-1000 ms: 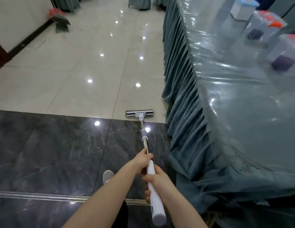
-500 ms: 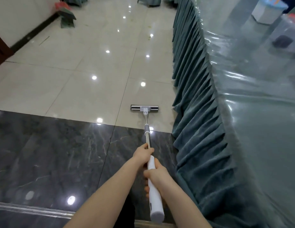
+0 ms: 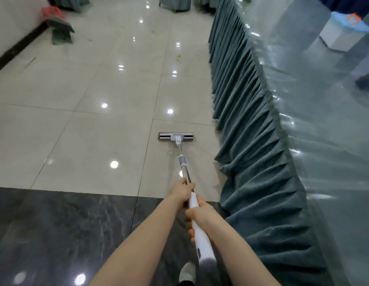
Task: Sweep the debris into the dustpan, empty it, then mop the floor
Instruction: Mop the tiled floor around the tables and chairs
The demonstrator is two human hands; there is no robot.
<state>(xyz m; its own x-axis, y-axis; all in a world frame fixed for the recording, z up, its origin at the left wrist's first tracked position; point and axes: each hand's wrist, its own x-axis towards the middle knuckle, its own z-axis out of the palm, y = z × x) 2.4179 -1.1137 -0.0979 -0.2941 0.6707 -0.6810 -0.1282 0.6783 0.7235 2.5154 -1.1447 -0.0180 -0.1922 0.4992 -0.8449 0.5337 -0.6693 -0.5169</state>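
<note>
At the far left we see the green dustpan standing on the pale floor against the wall, with something red behind it, well apart from us. Nearer the middle, our left hand reaches forward on an almost straight forearm and wraps the mop where the metal pole meets the white grip; its fingers are curled tight around the shaft, pressed together, knuckles up. The mop head lies flat on a cream tile, square to us, just beside the hem of the teal table skirt. Behind the left hand, our right hand clasps the white grip lower down, fingers folded under it and the thumb laid over the top, forearm running in from the lower right. A grey shoe shows below on the dark marble band. Further right, clear plastic covers the tabletop, where a white box stands.
</note>
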